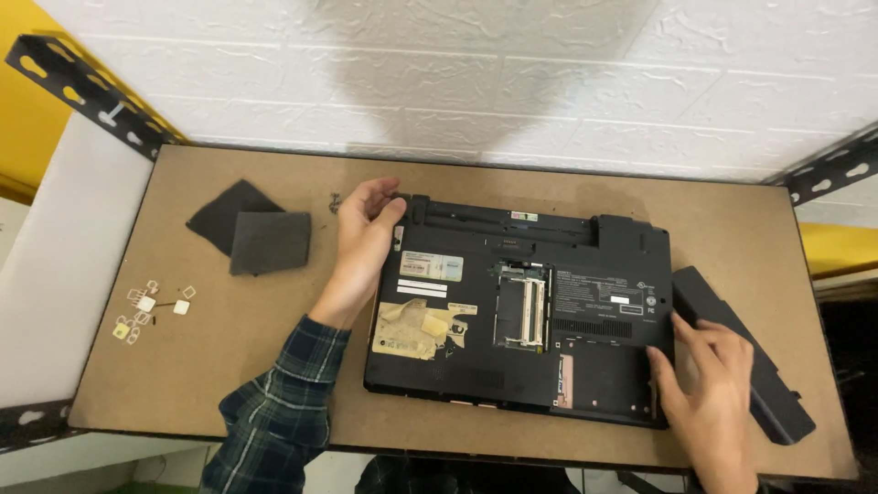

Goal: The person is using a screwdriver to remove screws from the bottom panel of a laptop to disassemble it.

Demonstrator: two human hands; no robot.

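Observation:
A black laptop (585, 366) lies upside down on the brown board (229, 366), its base showing stickers and an open memory bay (521, 311). My left hand (361, 242) grips the laptop's far left corner. My right hand (704, 384) rests with fingers spread against the laptop's near right edge. A long black battery pack (777, 384) lies on the board just right of that hand.
Two dark foam pads (251, 233) overlap at the back left. Several small cards and bits (151, 306) lie near the left edge. Black slotted metal brackets (82, 87) stand at the back corners before a white wall.

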